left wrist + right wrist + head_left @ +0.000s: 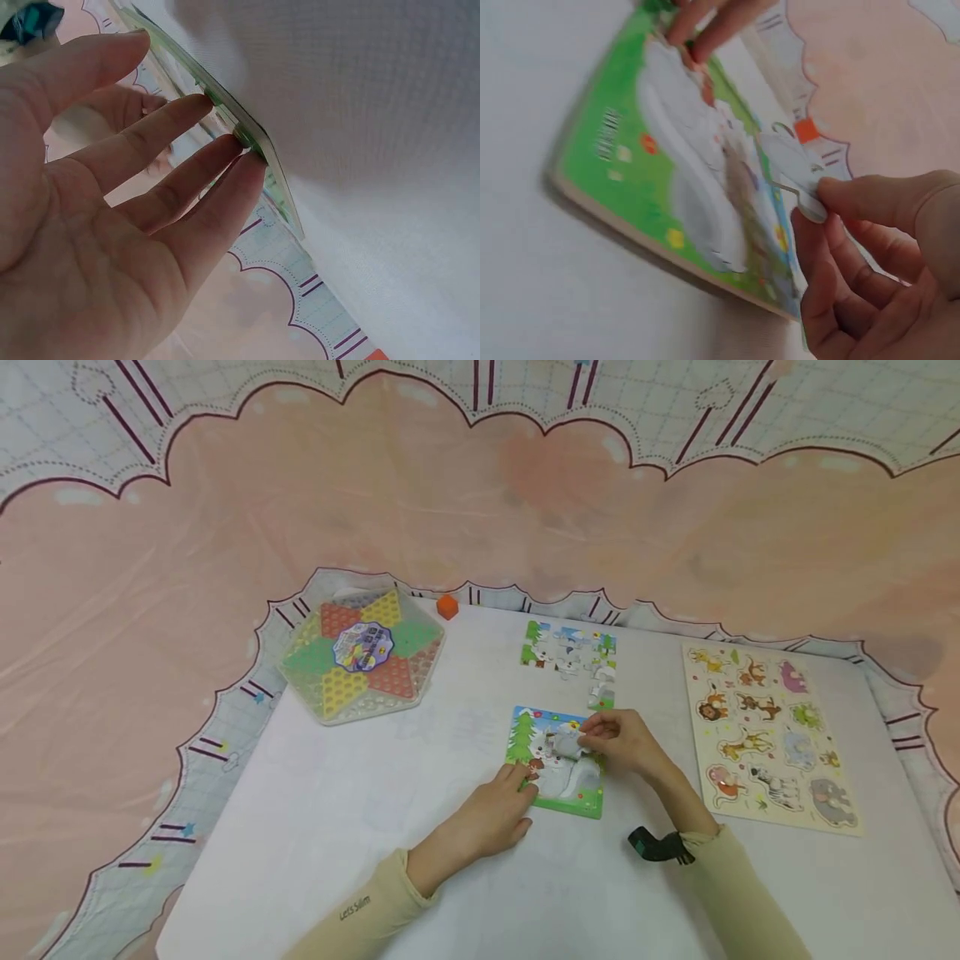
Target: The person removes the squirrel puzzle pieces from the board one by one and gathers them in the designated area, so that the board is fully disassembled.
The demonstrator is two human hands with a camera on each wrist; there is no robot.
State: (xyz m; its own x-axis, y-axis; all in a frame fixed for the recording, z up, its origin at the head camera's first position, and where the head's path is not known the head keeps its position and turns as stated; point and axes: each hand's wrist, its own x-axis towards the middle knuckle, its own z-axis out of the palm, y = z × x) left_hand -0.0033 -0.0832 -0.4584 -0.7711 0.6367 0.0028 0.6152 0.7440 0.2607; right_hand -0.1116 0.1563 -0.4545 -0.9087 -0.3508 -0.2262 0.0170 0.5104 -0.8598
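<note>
My right hand point(624, 742) pinches a pale grey jigsaw puzzle piece point(789, 161) between thumb and index finger. The piece is raised over a small puzzle board point(566, 807) with a green rim, a fir tree and a pale animal picture. At the board's lower left, the fingertips of my left hand point(491, 814) rest on its picture side and edge. Those fingers look nearly straight and spread in the left wrist view, with the thumb apart. Beyond the board lies a partly joined group of puzzle pieces point(534, 652), with a gap at its lower left.
To the right lies an animal puzzle board point(708, 760) with several figures. A hexagonal star-patterned game board point(362, 693) is at the back left, beside an orange cube point(447, 607). All stand on a white table point(300, 827), with a patterned peach curtain point(450, 502) behind.
</note>
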